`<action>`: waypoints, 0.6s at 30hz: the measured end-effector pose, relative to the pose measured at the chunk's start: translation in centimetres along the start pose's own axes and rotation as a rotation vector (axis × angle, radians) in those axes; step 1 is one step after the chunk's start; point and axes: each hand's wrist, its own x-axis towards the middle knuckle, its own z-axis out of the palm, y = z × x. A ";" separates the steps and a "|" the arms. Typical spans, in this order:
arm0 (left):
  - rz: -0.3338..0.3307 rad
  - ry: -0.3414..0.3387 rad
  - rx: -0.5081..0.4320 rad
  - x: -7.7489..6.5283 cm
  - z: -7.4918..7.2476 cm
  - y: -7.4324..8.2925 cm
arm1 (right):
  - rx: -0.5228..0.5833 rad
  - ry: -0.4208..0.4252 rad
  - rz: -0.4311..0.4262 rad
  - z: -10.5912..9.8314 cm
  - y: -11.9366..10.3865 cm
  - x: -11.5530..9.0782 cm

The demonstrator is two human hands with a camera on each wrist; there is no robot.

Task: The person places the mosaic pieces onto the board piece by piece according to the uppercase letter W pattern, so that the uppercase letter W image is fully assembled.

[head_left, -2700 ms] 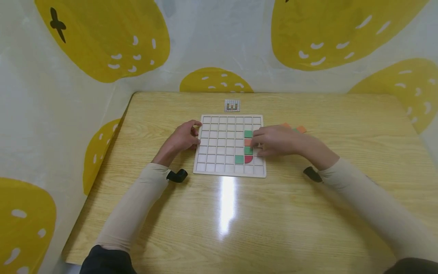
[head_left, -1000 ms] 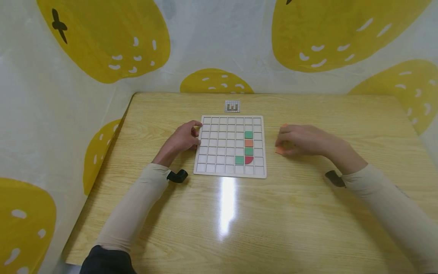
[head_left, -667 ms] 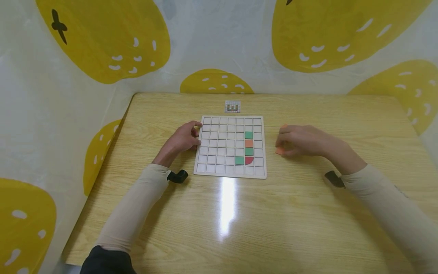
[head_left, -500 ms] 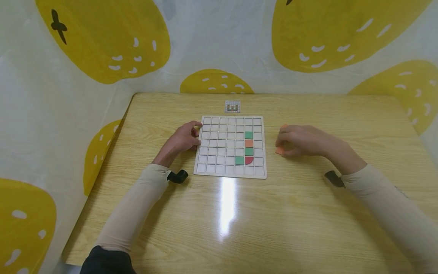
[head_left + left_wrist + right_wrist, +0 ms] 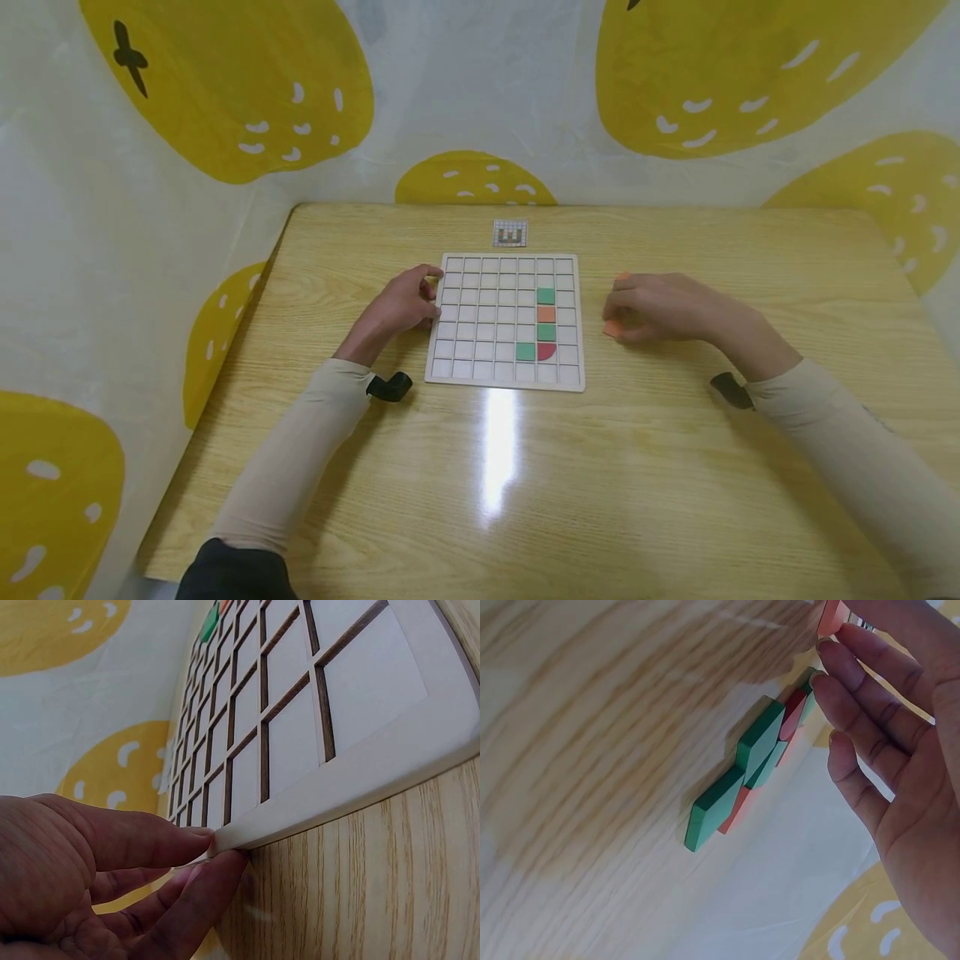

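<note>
My left hand (image 5: 405, 298) is at the left edge of a white gridded board (image 5: 476, 325); in the left wrist view its fingertips touch the rim without closing round it. Green and orange square tiles and a red quarter-round tile (image 5: 546, 352) sit in the board's right-hand cells. Right of the board, my right hand (image 5: 652, 307) is low over the table and pinches an orange tile (image 5: 612, 330) at its fingertips. The right wrist view shows that orange tile (image 5: 831, 618) only partly. Loose green tiles (image 5: 761, 739), with red and orange ones, lie close by the other fingers.
A small card (image 5: 510, 233) with a grid pattern lies behind the board. The wooden table (image 5: 450, 483) meets a fruit-patterned sheet (image 5: 480, 100) at its back and left sides. Light glares on the tabletop in front of the board.
My right hand has gone from the board's right column to the tiles on the right, uncovering the orange square tile there. It has since stayed nearly still; my left hand has not moved.
</note>
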 end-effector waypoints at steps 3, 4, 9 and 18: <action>0.001 -0.001 -0.006 0.0 0.0 0.0 | 0.000 -0.006 0.004 0.0 0.0 0.0; 0.001 0.000 -0.008 0.0 0.0 0.0 | 0.001 -0.008 0.005 0.0 0.0 0.0; -0.004 -0.004 -0.011 -0.1 -0.1 0.0 | 0.012 -0.016 0.014 -0.1 -0.1 0.1; -0.011 0.001 0.004 -0.1 0.0 0.2 | 0.012 -0.034 0.038 -0.1 0.1 0.5</action>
